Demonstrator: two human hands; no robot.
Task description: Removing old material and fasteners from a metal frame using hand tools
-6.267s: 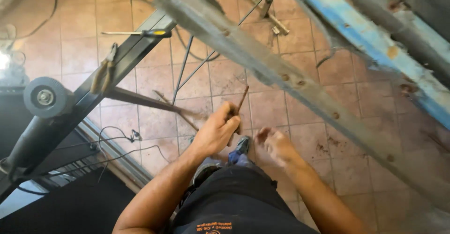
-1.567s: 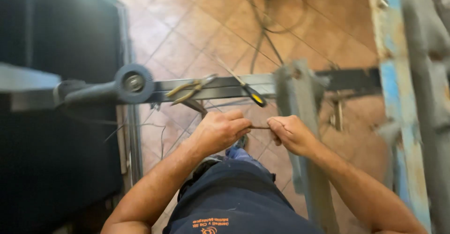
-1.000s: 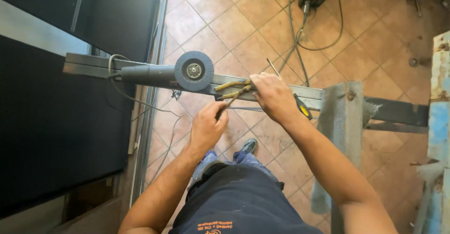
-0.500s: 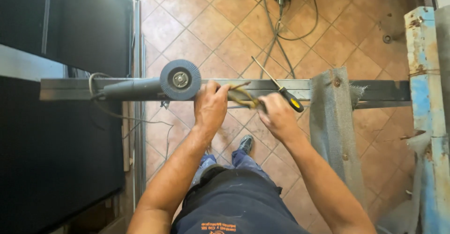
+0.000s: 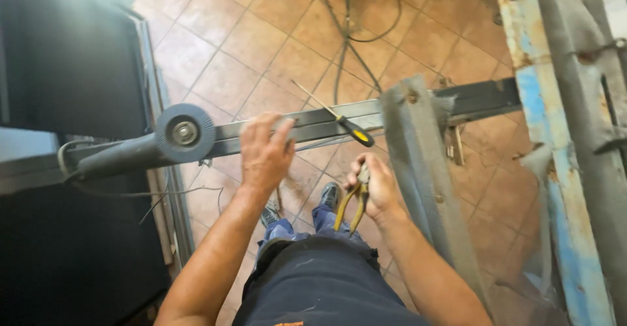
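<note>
Partly blurred: the left hand point(image 5: 264, 153) is smeared by motion, fingers spread and laid on the grey steel bar point(image 5: 313, 125); whether they grip it cannot be told. The right hand point(image 5: 375, 185) sits below the bar, fingers closed round the head of yellow-handled pliers point(image 5: 353, 202), handles hanging down; the plier tip is hidden in the fist. A screwdriver point(image 5: 339, 120) with black-and-yellow handle lies aslant on the bar, between the hands. An angle grinder point(image 5: 157, 143) rests on the bar left of the left hand, its cord cut off at the frame edge. Against half a second ago: the pliers have left the bar and dropped with the right hand. No labels legible.
</note>
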